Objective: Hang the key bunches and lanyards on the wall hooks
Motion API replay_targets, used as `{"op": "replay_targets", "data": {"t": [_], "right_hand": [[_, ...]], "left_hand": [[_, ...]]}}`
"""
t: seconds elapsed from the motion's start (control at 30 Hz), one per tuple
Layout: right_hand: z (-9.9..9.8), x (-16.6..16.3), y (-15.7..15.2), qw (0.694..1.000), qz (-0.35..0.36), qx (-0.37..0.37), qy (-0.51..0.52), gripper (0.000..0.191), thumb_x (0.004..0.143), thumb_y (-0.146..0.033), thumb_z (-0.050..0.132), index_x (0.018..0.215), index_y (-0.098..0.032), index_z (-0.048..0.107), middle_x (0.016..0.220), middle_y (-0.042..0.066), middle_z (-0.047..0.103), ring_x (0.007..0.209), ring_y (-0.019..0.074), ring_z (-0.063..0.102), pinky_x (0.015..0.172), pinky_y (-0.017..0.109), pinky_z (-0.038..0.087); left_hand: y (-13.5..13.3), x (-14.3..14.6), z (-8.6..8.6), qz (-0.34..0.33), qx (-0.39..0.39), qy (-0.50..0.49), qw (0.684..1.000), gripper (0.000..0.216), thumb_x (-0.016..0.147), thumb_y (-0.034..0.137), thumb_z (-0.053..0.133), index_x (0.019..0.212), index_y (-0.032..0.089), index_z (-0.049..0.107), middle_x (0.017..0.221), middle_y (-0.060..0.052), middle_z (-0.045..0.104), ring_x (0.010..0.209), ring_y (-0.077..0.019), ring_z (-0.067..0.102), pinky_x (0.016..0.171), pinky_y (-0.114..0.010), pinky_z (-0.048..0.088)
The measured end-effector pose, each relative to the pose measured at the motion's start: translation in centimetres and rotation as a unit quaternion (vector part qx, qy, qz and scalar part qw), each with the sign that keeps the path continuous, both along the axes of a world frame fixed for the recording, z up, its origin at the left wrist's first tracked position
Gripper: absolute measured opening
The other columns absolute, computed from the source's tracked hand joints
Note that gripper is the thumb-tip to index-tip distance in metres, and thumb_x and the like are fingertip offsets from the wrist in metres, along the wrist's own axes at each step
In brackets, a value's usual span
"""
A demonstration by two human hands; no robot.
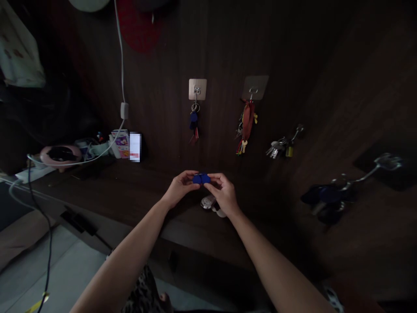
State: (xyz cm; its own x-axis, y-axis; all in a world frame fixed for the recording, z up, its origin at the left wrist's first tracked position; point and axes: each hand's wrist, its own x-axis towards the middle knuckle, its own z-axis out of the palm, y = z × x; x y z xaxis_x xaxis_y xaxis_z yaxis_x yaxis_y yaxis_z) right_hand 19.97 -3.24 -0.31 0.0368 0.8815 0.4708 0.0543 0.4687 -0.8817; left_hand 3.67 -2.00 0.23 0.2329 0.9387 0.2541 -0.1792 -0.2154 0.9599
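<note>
Two small dark-blue pieces (201,178), like key fobs, meet edge to edge above the dark wooden shelf (146,182). My left hand (180,187) pinches the left piece between thumb and fingers. On the other side, my right hand (224,191) pinches the right piece the same way. A shiny silver-and-white item (208,201) lies on the shelf beneath my right hand, which partly covers it; its kind is unclear.
Keys with a blue fob (193,119), keys with a red ribbon (248,119), a silver bunch (276,148) and blurred dark keys (325,195) hang from hooks. At left stand a lit phone (135,147), small boxes (120,143) and a pink round object (61,155), near a white cable (122,56).
</note>
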Motion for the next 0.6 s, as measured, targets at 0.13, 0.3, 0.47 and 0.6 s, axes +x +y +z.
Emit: {"op": "replay_targets", "data": {"t": [0.13,0.3,0.47,0.6], "right_hand": [[0.2,-0.03,-0.07,1.0,0.012,-0.006,0.008,0.025,0.068,-0.026,0.066,0.091,-0.021,0.06,0.085,0.002,0.068,0.084,0.0175,0.064,0.077,0.031,0.049],[0.4,-0.06,-0.22,0.999,0.026,-0.021,0.02,0.026,0.068,-0.027,0.065,0.094,-0.021,0.06,0.085,0.002,0.068,0.083,0.017,0.063,0.074,0.029,0.049],[0.48,-0.01,-0.31,0.998,0.045,-0.038,0.034,0.028,0.068,-0.028,0.066,0.095,-0.022,0.06,0.084,0.002,0.068,0.079,0.0158,0.063,0.071,0.027,0.049],[0.48,-0.02,-0.33,0.998,0.05,-0.033,0.031,0.028,0.068,-0.027,0.066,0.095,-0.022,0.059,0.083,0.001,0.067,0.079,0.0158,0.062,0.071,0.028,0.048]], "left_hand": [[-0.03,0.0,0.12,0.006,0.01,0.01,1.0,0.042,0.059,0.021,0.075,0.096,0.019,0.058,0.087,0.001,0.063,0.082,-0.0125,0.059,0.084,-0.03,0.044],[-0.08,0.01,0.25,0.026,0.021,0.043,0.999,0.041,0.056,0.023,0.077,0.09,0.018,0.055,0.085,0.0,0.061,0.081,-0.0128,0.057,0.079,-0.027,0.044],[0.01,-0.09,0.15,0.03,0.03,0.056,0.998,0.041,0.057,0.022,0.077,0.091,0.018,0.054,0.086,0.0,0.06,0.081,-0.0126,0.057,0.078,-0.027,0.044],[0.2,-0.19,-0.04,0.026,0.047,0.048,0.997,0.041,0.059,0.023,0.076,0.094,0.018,0.055,0.089,-0.001,0.061,0.083,-0.0137,0.057,0.081,-0.029,0.045]]}}
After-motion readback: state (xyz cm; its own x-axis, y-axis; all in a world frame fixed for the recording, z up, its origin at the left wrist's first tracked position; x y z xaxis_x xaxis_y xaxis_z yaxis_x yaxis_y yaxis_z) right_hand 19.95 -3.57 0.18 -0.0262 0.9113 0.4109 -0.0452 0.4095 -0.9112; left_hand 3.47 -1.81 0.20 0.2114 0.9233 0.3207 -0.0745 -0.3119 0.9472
